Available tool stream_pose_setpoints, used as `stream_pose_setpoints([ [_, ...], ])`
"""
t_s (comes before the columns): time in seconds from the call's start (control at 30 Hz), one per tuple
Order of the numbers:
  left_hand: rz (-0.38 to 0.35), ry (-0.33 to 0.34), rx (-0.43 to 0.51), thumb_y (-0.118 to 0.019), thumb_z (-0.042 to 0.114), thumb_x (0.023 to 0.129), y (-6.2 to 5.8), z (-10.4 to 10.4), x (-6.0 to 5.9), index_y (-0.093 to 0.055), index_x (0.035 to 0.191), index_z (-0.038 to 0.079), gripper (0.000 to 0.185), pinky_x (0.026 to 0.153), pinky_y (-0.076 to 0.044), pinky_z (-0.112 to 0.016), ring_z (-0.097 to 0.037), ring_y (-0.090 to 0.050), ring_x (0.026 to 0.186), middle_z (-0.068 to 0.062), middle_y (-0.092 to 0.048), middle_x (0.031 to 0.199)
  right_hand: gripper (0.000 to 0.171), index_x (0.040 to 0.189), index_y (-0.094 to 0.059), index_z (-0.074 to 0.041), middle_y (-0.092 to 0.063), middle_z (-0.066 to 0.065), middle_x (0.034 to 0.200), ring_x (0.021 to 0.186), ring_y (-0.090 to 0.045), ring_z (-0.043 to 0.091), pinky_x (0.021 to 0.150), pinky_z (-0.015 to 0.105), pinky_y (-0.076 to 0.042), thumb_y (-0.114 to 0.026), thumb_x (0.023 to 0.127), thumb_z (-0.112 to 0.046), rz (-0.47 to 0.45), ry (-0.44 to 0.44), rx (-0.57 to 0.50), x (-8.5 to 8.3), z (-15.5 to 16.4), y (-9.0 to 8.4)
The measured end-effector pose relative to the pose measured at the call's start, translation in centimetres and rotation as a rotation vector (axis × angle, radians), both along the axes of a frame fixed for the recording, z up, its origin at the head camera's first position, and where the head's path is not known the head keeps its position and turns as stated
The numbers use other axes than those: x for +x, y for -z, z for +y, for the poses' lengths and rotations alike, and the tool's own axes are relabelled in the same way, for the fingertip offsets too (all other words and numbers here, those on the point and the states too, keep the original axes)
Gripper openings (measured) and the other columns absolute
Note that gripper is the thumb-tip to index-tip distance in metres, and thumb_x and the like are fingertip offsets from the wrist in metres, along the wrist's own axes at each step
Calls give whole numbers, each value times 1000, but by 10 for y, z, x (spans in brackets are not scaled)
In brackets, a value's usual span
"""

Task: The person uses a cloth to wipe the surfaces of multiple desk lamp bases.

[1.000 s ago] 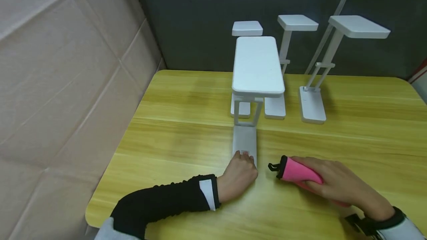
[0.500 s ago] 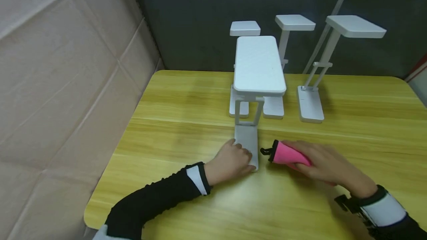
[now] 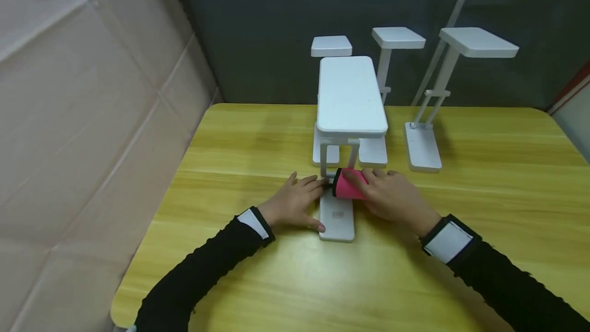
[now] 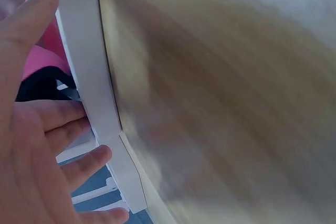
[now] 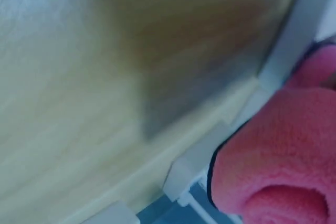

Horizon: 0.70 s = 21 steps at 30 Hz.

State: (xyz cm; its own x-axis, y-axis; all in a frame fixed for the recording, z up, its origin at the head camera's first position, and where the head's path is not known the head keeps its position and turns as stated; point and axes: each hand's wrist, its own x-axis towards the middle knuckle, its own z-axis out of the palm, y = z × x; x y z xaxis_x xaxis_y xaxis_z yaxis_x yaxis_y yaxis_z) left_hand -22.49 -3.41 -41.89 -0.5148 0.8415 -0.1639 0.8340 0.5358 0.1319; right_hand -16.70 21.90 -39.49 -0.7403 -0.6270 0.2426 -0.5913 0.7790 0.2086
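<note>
Cloth (image 3: 348, 187) lies crosswise on lamp base (image 3: 337, 219).

A yellow wooden table (image 3: 484, 229) stands against a dark grey backdrop (image 3: 267, 19). Toward its far edge stand three white folding stands: a left stand (image 3: 331, 46), a middle stand (image 3: 397, 38) and a taller right stand (image 3: 478, 43), whose flat base (image 3: 420, 146) rests on the wood. A creased beige cardboard wall (image 3: 87, 117) lines the left side. A pale slanted pole (image 3: 454, 12), possibly a tripod leg, rises behind.
</note>
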Motion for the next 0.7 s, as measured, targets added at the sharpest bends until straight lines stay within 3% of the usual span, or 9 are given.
stream_pose_setpoints([
  [0.1,-5,-14,12,-60,75,73,1,-1,0,-42,145,11,97,110,-11,-61,-23,-17,143,-2,-23,156,65,137,-43,-8,-61,16,90,66,-62,30,50,40,-53,-73,82,-24,2,27,-17,0,-6,8],
  [0.33,38,8,31,-58,76,72,1,-2,-1,-41,145,10,100,110,-10,-62,-25,-13,144,-1,-23,157,58,134,-51,-8,-60,13,83,59,-59,22,45,32,-49,-73,82,-22,-152,98,-148,2,-10,13],
  [0.47,31,4,27,-57,77,73,1,-2,-1,-30,150,11,105,109,-7,-64,-24,-11,144,0,-20,157,54,132,-55,-8,-61,10,83,56,-54,15,47,30,-46,-72,82,-23,-230,87,-161,7,-8,11],
  [0.7,24,-6,28,-57,77,73,0,-2,-2,-23,153,14,107,108,-5,-66,-24,-11,144,1,-18,158,56,131,-56,-11,-57,3,79,49,-38,6,43,21,-33,-73,80,-27,-258,34,-150,28,-8,9],
])
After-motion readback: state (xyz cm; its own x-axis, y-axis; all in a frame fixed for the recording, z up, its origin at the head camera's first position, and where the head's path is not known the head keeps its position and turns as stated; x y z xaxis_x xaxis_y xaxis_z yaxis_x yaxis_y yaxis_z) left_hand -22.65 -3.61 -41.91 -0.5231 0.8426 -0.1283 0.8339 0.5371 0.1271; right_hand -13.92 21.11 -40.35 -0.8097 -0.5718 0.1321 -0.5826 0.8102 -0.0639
